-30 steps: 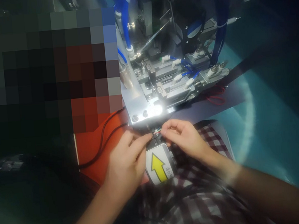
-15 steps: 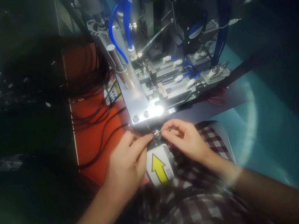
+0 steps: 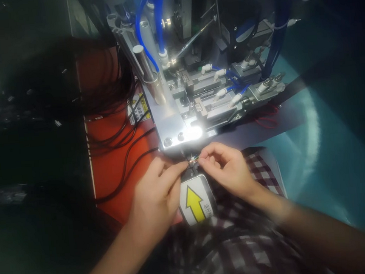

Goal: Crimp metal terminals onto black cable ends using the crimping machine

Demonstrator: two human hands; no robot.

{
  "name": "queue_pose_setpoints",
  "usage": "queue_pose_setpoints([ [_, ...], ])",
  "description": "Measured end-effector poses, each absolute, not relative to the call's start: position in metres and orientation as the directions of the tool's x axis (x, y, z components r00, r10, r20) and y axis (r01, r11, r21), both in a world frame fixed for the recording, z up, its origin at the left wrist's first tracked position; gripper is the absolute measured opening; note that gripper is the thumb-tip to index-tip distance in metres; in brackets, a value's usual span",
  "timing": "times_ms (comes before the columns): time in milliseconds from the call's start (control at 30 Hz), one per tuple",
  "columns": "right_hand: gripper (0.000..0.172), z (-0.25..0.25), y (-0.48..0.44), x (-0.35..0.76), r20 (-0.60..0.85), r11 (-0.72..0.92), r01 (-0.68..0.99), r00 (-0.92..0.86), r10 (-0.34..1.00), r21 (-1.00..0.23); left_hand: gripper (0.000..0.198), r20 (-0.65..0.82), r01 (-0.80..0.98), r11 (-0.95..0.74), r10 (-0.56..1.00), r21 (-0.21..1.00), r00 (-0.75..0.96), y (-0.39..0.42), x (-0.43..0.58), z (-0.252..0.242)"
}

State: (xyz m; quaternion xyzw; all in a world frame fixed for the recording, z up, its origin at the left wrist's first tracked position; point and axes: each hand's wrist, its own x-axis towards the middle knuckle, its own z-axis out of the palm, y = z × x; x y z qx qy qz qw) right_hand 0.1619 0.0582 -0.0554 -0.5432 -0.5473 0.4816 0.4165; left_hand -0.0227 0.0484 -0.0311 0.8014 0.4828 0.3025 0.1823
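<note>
My left hand (image 3: 155, 194) and my right hand (image 3: 228, 169) meet at the front edge of a metal machine block (image 3: 175, 129). Both pinch a small bundle of thin coloured wires (image 3: 193, 160) at the end of a black cable, fingertips pressed together on either side of it. Just below the wires lies a white plate with a yellow arrow (image 3: 195, 200) pointing toward the machine. The wire ends are tiny and partly hidden by my fingers.
Several black cables (image 3: 121, 129) loop over an orange mat (image 3: 108, 169) on the left. Blue air hoses (image 3: 150, 24) and pneumatic cylinders (image 3: 261, 89) crowd the machine behind. A checked cloth (image 3: 239, 238) lies under my forearms. A teal surface (image 3: 330, 149) spreads right.
A blurred patch that covered the left a second ago is gone, showing the cables and mat. My hands stay pinched on the wires, shifted slightly toward the machine.
</note>
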Motion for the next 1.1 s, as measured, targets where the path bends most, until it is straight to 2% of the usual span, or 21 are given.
queue_pose_setpoints([
  [467,0.011,-0.055,0.058,0.162,-0.207,-0.195,0.124,-0.088,0.974,-0.973,0.022,0.316,0.673,-0.471,0.882,0.571,0.349,0.050,-0.022,-0.030],
  [733,0.014,-0.044,0.062,0.162,-0.410,-0.409,0.032,-0.113,0.905,-0.912,0.021,0.317,0.664,-0.472,0.882,0.580,0.350,0.049,-0.022,-0.031],
  [1100,0.016,-0.046,0.062,0.160,-0.322,-0.319,0.049,-0.064,0.945,-0.946,0.022,0.328,0.658,-0.478,0.878,0.582,0.348,0.050,-0.022,-0.032],
])
